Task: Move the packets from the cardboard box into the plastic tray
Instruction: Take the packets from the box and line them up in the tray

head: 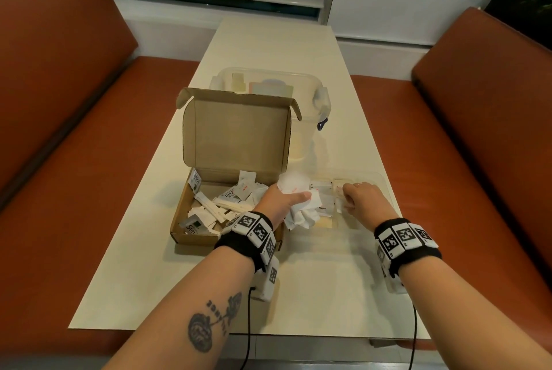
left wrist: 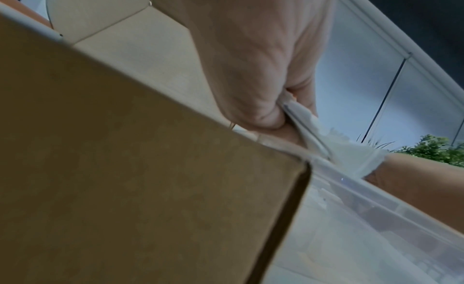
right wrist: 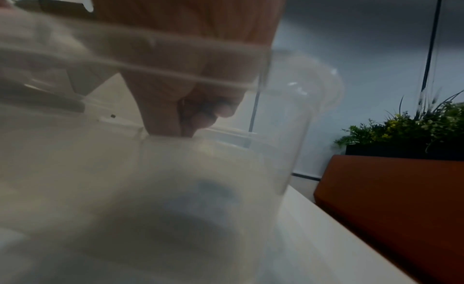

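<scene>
From where I stand at the near end of the table (head: 209, 280), the open cardboard box (head: 191, 227) sits toward ten o'clock of the person's hands, its lid propped upright at the far side. A clear plastic tray (head: 385, 187) lies just beside it at about two o'clock, its walls hard to make out against the tabletop.

The left hand (head: 276, 200) is closed round a thick bunch of white packets (head: 300, 214), thumb laid across the top, and hangs over the seam where the box's right wall meets the tray's left edge. The left wrist view shows the same: fingers curled tight on paper edges just above the tray's rim. The right hand (head: 363, 197) is down inside the tray with its fingers curled; it seems to be pinching or nudging a packet there, but I cannot tell for certain whether it grips anything.

As for progress, I judge the job to be roughly in the middle. A few packets already lie flat in the tray at twelve o'clock of the right hand, and the handful is on its way. A good scatter of sachets and long sticks (head: 215, 205) remains in the box, so several more trips look necessary.

A lidded clear container (head: 321, 100) stands behind the box at twelve o'clock.
</scene>
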The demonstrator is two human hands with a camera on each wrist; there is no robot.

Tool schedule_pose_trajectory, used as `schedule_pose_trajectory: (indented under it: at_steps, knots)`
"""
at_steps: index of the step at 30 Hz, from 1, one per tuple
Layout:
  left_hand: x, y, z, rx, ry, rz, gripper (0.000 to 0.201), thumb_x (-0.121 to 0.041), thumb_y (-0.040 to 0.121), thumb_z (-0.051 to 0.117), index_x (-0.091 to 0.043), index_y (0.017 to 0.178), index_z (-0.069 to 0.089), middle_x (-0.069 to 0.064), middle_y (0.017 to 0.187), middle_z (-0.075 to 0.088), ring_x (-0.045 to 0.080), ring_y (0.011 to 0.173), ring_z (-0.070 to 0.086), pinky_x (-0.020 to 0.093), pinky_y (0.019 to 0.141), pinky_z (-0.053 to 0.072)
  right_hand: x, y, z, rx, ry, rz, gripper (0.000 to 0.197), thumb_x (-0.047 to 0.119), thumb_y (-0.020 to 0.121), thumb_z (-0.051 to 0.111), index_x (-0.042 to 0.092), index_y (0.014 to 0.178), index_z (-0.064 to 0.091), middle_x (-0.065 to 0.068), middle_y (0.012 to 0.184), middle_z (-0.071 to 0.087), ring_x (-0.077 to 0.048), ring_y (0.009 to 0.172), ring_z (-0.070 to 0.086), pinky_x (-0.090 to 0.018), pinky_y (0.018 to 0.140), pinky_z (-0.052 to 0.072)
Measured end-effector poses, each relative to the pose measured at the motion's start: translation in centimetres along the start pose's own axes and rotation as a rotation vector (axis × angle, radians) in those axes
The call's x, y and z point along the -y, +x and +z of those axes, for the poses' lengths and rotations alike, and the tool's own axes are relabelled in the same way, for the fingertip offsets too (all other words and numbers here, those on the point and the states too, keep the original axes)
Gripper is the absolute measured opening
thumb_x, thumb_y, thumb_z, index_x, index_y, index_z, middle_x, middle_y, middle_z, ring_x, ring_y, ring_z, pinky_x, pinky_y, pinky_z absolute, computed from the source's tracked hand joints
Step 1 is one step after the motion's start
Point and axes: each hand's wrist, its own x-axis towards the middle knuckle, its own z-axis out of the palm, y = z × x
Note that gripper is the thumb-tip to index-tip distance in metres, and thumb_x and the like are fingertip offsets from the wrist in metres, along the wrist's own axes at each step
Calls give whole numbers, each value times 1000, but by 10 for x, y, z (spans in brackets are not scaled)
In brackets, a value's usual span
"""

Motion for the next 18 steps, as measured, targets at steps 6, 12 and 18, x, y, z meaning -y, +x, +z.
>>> schedule_pose_trajectory:
  at_steps: [6,12,18]
  knots:
    - [0,0,1,-7,3,-9,38,-6,85,68,-10,120,56,12,121,62,30,112,59,39,91,48,-5,0,-4,17,96,-20,18,8,84,62,8,100,55,-9,97,60,-24,87,51,-29,77,41]
    - [-2,-2,1,6,-4,-5,37,-5,85,67,-8,121,56,11,110,64,27,98,61,30,65,51,-4,4,-7,62,126,14,16,4,86,58,8,102,56,-9,97,64,-20,80,49,-25,71,40]
    - [-2,-1,1,3,11,-7,36,-6,86,67,-8,120,56,10,110,63,26,97,60,27,61,48,-1,10,-9,164,-21,9,18,7,88,56,8,105,58,-8,105,63,-24,96,57,-29,83,46]
